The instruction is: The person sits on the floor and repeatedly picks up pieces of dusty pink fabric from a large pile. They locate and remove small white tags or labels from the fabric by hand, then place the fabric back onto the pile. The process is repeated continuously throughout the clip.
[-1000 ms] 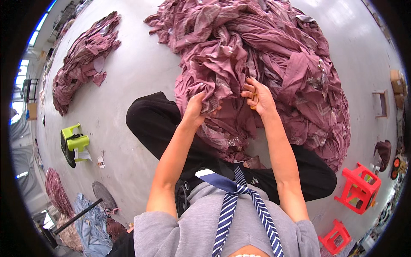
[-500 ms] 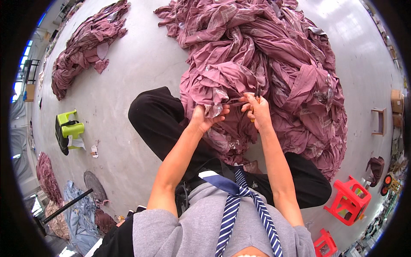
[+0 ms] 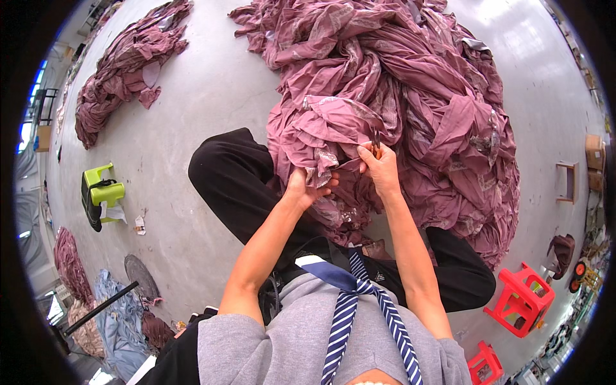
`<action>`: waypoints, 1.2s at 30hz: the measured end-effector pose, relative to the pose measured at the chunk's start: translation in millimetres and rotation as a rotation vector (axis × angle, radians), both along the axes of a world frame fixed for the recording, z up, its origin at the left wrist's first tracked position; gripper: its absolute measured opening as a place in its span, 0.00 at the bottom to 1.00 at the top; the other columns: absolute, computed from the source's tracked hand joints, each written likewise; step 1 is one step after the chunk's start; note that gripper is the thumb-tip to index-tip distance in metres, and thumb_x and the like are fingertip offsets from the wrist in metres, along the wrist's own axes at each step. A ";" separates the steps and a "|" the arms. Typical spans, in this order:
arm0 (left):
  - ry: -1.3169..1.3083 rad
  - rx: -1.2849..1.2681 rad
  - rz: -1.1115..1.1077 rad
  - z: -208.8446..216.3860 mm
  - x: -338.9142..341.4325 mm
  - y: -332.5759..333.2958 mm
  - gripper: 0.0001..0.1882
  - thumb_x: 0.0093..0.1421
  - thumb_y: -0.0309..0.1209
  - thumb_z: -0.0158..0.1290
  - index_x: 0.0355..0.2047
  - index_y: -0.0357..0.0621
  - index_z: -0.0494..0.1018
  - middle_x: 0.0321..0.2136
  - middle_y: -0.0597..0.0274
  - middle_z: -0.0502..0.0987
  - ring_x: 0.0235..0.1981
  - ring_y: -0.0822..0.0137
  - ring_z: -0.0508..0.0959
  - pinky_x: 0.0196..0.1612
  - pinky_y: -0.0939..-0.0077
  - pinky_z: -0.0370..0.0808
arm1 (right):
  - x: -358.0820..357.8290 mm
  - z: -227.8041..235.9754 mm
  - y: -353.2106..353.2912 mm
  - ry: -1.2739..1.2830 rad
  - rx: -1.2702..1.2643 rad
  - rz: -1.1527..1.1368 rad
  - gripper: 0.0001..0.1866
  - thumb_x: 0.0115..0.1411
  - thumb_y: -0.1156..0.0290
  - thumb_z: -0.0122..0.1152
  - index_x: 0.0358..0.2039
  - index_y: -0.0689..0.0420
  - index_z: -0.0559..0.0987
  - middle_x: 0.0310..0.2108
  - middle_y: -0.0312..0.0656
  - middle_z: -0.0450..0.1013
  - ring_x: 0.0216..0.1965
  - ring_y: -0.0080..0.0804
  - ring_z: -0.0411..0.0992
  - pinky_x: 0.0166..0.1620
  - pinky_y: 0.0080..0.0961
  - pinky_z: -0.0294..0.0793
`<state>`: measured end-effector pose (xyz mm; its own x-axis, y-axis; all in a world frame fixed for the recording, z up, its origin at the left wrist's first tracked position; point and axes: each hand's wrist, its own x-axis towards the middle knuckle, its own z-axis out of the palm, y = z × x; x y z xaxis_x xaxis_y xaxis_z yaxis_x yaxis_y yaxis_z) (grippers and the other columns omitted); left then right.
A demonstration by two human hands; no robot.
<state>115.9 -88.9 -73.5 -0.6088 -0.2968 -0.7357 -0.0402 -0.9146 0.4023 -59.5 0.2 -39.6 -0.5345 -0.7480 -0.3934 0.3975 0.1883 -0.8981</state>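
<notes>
head: left fingers (image 3: 328, 187) part-open under mauve cloth (image 3: 333, 122); right fingers (image 3: 366, 154) pinch it.

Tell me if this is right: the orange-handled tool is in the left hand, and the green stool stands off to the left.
Not so: the head view shows the orange-handled tool in the right hand. The green stool does stand off to the left.

Snips (image 3: 377, 153) in the right grip (image 3: 384, 172) are orange with dark blades; beyond it, the heaped fabric (image 3: 443, 128) is mauve-pink with whitish patterning. Below the grip, trousers (image 3: 224, 173) are black, the T-shirt (image 3: 276, 353) grey, the tie (image 3: 339, 327) navy with white stripes; leftward, a stool (image 3: 114, 192) is lime-green.
</notes>
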 end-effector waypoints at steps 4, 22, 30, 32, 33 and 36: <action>-0.161 -0.100 0.129 2.8 -1.5 5.7 0.21 0.62 0.45 0.37 0.44 0.45 0.70 0.35 0.58 0.77 0.32 0.59 0.79 0.29 0.63 0.76 | -0.3 2.9 3.5 -0.098 -0.023 -0.022 0.05 0.56 0.72 0.60 0.29 0.60 0.74 0.18 0.29 0.67 0.16 0.14 0.64 0.20 0.11 0.62; -0.171 -0.067 0.498 -36.3 -7.0 23.3 0.23 0.61 0.49 0.40 0.44 0.46 0.70 0.37 0.64 0.74 0.38 0.61 0.75 0.39 0.59 0.74 | -6.7 -43.1 82.7 -0.076 0.117 -0.159 0.05 0.58 0.69 0.57 0.30 0.56 0.73 0.14 0.29 0.66 0.11 0.12 0.59 0.14 0.11 0.52; 0.026 -0.014 0.536 -34.3 -12.9 8.4 0.33 0.59 0.59 0.39 0.54 0.47 0.63 0.50 0.57 0.70 0.48 0.55 0.72 0.50 0.53 0.69 | -23.8 -26.6 80.6 -0.313 0.005 -0.237 0.05 0.58 0.69 0.56 0.28 0.55 0.72 0.13 0.31 0.66 0.10 0.16 0.61 0.11 0.13 0.53; 0.101 -0.013 0.538 -42.7 -11.5 5.0 0.32 0.59 0.58 0.39 0.54 0.48 0.63 0.49 0.57 0.70 0.47 0.55 0.72 0.49 0.52 0.70 | -31.6 -27.7 77.7 -0.353 -0.034 -0.188 0.06 0.58 0.68 0.56 0.27 0.53 0.71 0.13 0.32 0.66 0.09 0.17 0.61 0.10 0.13 0.53; 0.116 -0.013 0.530 -37.3 -14.6 4.2 0.32 0.59 0.58 0.39 0.54 0.48 0.63 0.49 0.57 0.70 0.47 0.55 0.72 0.49 0.52 0.70 | -34.3 -25.0 75.4 -0.372 -0.029 -0.169 0.06 0.58 0.68 0.56 0.26 0.53 0.71 0.12 0.32 0.66 0.09 0.18 0.61 0.10 0.14 0.53; 0.098 0.047 0.512 -14.8 -16.1 6.0 0.29 0.61 0.54 0.41 0.55 0.48 0.62 0.50 0.59 0.69 0.48 0.58 0.72 0.51 0.59 0.70 | -38.6 -15.8 64.0 -0.414 0.036 -0.174 0.07 0.58 0.67 0.56 0.25 0.51 0.70 0.11 0.33 0.65 0.07 0.18 0.60 0.09 0.15 0.52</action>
